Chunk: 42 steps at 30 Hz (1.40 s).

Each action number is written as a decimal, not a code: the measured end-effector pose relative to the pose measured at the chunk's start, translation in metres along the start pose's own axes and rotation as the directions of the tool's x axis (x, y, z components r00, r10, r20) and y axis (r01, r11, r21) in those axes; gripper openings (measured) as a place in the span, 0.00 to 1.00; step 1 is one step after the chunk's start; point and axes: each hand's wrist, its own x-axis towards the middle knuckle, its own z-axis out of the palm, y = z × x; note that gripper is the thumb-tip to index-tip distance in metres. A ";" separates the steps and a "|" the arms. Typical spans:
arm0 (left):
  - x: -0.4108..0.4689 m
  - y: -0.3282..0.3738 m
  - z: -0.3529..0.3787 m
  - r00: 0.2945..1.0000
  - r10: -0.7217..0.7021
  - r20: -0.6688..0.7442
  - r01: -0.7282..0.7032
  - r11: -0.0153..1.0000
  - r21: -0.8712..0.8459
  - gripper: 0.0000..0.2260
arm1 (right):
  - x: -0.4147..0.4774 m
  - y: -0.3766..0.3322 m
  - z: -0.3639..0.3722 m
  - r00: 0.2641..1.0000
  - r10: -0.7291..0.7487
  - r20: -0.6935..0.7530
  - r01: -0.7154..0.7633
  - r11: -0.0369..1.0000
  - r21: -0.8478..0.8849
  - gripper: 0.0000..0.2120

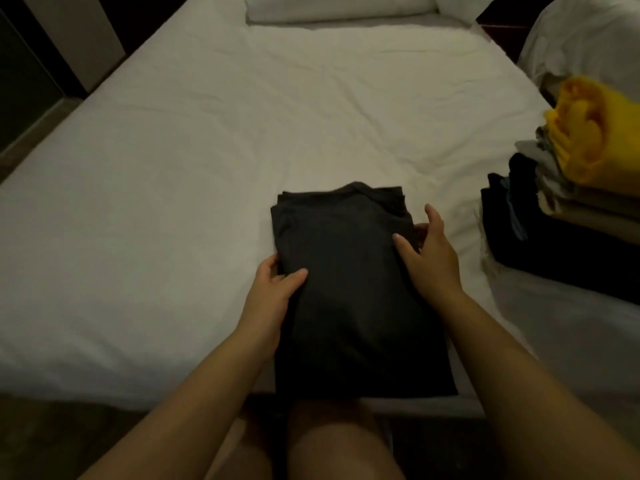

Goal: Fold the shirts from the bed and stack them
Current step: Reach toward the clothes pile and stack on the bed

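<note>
Charcoal folded shirt (pixel 346 299) at bed (pixel 166 202) edge, left hand (pixel 273 289), right hand (pixel 431 254) fingers gripping its side edges

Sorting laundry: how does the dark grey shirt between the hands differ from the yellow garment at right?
The dark grey folded shirt lies flat on the white bed sheet; the yellow garment sits bunched atop a clothes pile. The left hand and right hand grip the shirt's sides; nothing touches the yellow garment.
</note>
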 end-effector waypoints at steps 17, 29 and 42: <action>-0.116 -0.076 -0.032 0.986 0.147 -0.078 -0.103 0.908 0.406 0.23 | -0.197 0.037 -0.021 0.997 0.080 -0.022 -0.069 0.945 0.320 0.22; -0.144 -0.083 -0.060 0.977 0.206 0.057 -0.207 0.850 0.485 0.19 | -0.234 0.037 -0.042 0.994 0.108 0.019 -0.109 0.958 0.267 0.10; -0.182 -0.085 -0.078 0.889 0.390 0.239 -0.331 0.186 0.925 0.20 | -0.277 0.022 -0.068 0.986 -0.152 0.065 0.157 0.983 -0.092 0.09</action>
